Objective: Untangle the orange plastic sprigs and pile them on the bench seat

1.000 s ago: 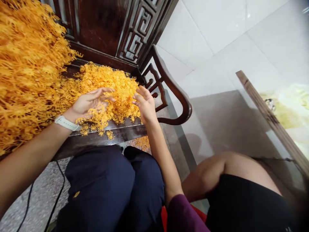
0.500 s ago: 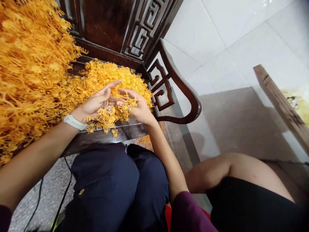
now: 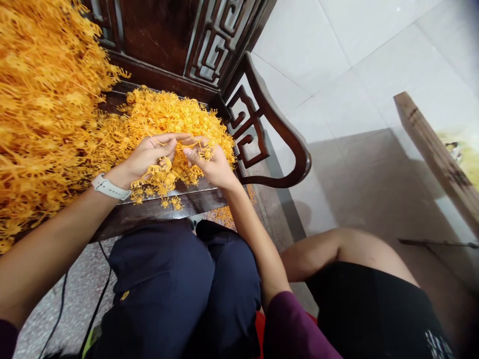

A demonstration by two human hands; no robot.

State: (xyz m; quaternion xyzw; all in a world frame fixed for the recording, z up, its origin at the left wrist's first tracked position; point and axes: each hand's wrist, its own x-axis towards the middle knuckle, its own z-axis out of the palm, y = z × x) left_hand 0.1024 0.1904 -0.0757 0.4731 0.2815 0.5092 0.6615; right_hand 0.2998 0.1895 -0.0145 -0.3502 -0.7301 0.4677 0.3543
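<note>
"Two hands were over the worktop [image 3: 202, 200]; what did each have?"

"The right grip [image 3: 217, 167] held an orange spidery piece [image 3: 207, 151] between thumb and fingers."

"And the left grip [image 3: 145, 158]?"

"Its thumb and forefinger curved close together, just beside the right grip. Whether they pinched a strand I couldn't fairly tell; it was too small."

"Where were the other pieces?"

"A loose cluster [image 3: 161, 178] sat just below the left grip, one heap [image 3: 175, 112] lay beyond both, and a taller heap [image 3: 48, 109] rose to their left."
</note>
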